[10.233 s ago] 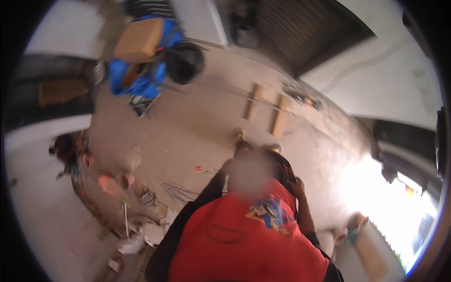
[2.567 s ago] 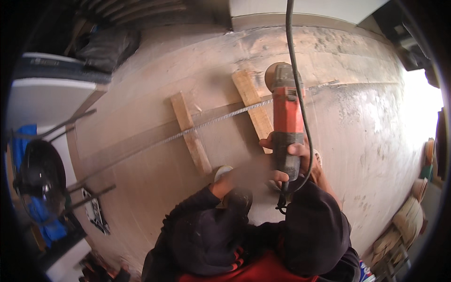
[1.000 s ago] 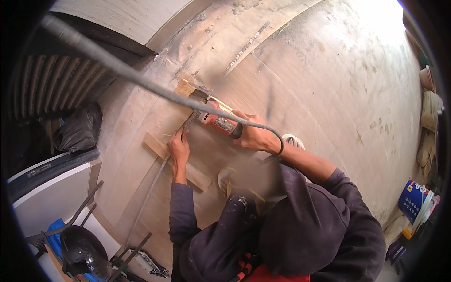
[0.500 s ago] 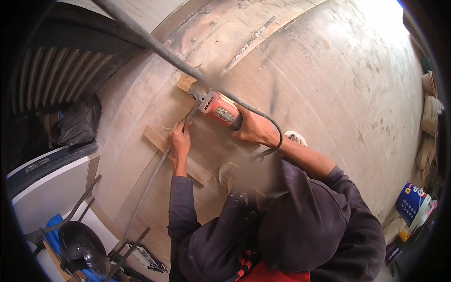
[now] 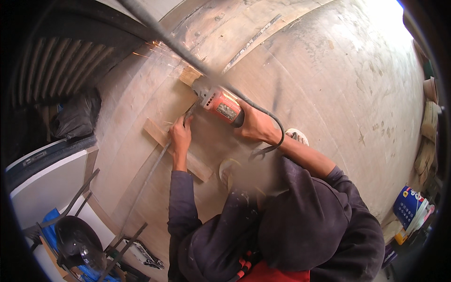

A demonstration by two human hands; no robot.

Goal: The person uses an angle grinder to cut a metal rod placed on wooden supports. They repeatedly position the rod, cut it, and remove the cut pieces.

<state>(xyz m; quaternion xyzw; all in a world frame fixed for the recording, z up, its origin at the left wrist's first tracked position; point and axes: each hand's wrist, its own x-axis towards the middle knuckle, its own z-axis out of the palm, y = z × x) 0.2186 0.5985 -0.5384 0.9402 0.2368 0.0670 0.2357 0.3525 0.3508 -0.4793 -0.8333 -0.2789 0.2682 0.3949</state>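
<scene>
My right hand (image 5: 257,125) is wrapped round the rear body of a red angle grinder (image 5: 226,107). The grinder's grey head points to the upper left, over the metal rod's far end and beside a wood block (image 5: 190,75). Orange sparks (image 5: 157,44) fly off toward the upper left. My left hand (image 5: 180,137) is closed on a long thin metal rod (image 5: 149,178), close to the grinder head. Under the rod, near that hand, lies a wooden plank (image 5: 199,169). The cutting disc's contact with the rod is not clearly visible.
A thick dark cable (image 5: 164,40) crosses overhead, and a thinner cord loops past my right wrist. Another metal strip (image 5: 253,41) lies on the dusty floor (image 5: 324,98). At lower left stand a black chair-like item (image 5: 77,237) and metal bars; a blue-and-white bucket (image 5: 408,207) is at right.
Sparks now spray from the grinder head toward the upper left; none showed before. Both hands keep their grips almost in place, while the view has shifted slightly.
</scene>
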